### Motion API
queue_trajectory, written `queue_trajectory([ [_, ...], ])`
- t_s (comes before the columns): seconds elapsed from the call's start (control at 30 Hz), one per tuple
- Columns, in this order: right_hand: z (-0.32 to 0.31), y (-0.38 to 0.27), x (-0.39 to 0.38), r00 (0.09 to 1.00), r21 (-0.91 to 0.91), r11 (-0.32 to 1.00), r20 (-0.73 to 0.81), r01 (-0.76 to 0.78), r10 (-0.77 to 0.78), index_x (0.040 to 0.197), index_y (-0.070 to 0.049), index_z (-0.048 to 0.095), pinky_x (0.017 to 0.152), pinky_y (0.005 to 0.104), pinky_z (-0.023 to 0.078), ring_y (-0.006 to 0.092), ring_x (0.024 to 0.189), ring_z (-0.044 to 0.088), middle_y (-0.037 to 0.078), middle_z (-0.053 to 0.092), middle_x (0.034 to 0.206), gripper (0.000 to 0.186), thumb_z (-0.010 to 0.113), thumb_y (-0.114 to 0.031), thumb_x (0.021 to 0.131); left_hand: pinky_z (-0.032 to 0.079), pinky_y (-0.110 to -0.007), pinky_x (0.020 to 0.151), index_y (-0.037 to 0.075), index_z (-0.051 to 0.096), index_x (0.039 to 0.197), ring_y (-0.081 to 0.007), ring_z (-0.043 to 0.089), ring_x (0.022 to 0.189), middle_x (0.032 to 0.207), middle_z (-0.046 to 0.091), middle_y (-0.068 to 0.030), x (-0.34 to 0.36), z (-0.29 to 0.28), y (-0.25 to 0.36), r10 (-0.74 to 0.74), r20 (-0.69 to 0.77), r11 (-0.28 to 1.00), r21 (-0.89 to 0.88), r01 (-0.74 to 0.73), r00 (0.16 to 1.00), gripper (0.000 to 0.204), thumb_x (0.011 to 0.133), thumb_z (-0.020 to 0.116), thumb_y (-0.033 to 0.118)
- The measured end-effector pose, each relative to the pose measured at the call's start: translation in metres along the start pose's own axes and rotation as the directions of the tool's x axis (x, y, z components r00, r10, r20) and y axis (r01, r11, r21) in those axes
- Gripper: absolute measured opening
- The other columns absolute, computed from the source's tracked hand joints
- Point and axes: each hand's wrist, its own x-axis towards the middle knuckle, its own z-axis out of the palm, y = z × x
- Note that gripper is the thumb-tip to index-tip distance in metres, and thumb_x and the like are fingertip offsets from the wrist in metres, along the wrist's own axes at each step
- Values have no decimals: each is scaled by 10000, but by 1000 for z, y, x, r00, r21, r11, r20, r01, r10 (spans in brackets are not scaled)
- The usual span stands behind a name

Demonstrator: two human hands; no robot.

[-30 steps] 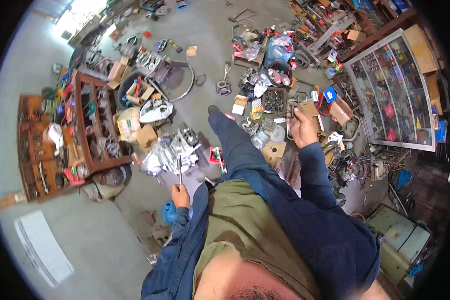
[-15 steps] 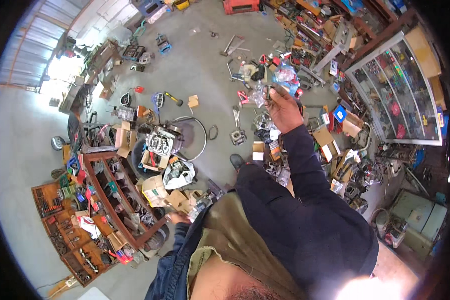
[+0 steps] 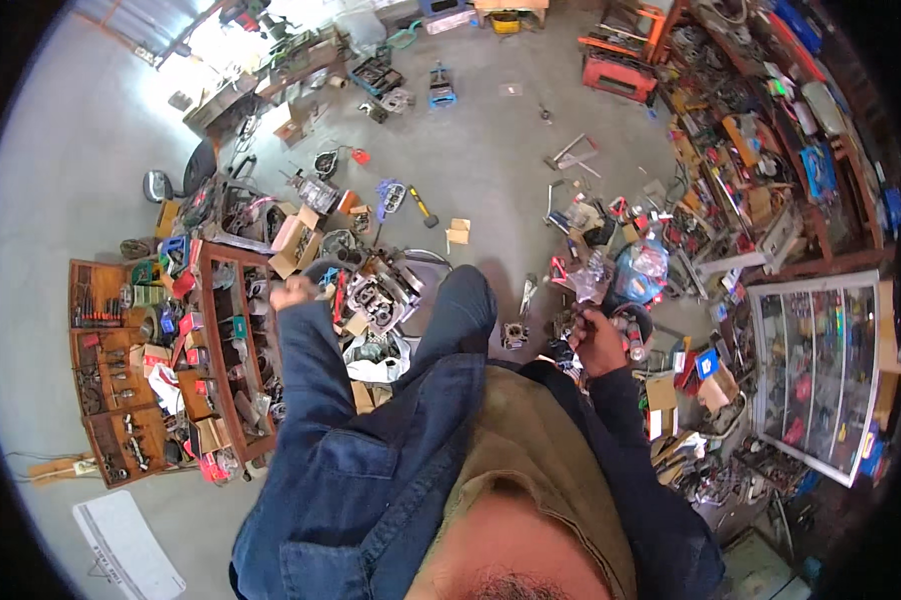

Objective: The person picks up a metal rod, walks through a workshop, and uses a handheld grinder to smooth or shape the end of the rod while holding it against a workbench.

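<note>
My left hand point(image 3: 293, 292) is out at the left beside the open wooden cabinet point(image 3: 211, 300); its fingers are curled, and what they hold is blurred. My right hand point(image 3: 596, 338), fingers bent round a small dark metal part, is over the floor clutter at the right, near a blue plastic bag point(image 3: 639, 272). Between my hands, my raised knee partly hides the floor. An engine assembly point(image 3: 379, 298) lies left of it, with a white sack point(image 3: 376, 360) just below.
A wooden tool board point(image 3: 111, 350) stands far left, a glass display cabinet point(image 3: 811, 375) at the right. A yellow-handled hammer point(image 3: 423, 207) and a cardboard piece point(image 3: 459, 230) lie ahead on the grey floor. A red toolbox point(image 3: 619, 75) and crowded shelving point(image 3: 791, 150) are farther back.
The view has shifted, showing more floor ahead. My left arm has swung up and outward to the left; my right hand rose, then came down. My knee has come up into the middle.
</note>
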Motion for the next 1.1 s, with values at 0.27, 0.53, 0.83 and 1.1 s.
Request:
queue_trajectory([
  [0.27, 40, -25, 126, 999, -75, 997, 54, 0, 4, 1057, -74, 644, 611, 386, 499, 174, 704, 579, 19, 578, 804, 176, 618, -233, 986, 560, -483, 784, -11, 696, 1090, -404, 720, 876, 975, 731, -256, 199, 208, -95, 6, -67, 674, 737, 45, 998, 588, 931, 586, 544],
  [0.53, 86, -200, 247, 931, -218, 955, -259, 201, -256, 998, -92, 639, 607, 371, 471, 182, 639, 546, 19, 579, 751, 100, 649, -175, 943, 520, -506, 999, -25, 712, 1184, -427, 663, 1165, 1204, 693, -285, 121, 395, -108, -660, 368, 483, 876, -6, 654, 665, 915, 570, 566],
  [0.83, 228, -308, 450, 941, -240, 924, -89, 297, -326, 1188, -55, 646, 599, 334, 445, 125, 635, 484, -41, 507, 742, 259, 623, -243, 1011, 570, -525, 818, 111, 767, 1054, -398, 726, 934, 959, 739, -187, 194, 293, -223, -585, 454, 463, 867, -182, 672, 351, 1000, 532, 367],
  [1.1, 443, -279, 690, 988, -617, 787, 134, 21, 78, 1240, -39, 636, 722, 396, 555, 194, 802, 636, 35, 639, 885, 283, 606, -184, 999, 569, -543, 879, 60, 722, 1088, -405, 721, 1004, 1034, 741, -222, 234, 309, -173, -631, 22, 248, 953, 174, 775, 320, 1021, 482, 261],
])
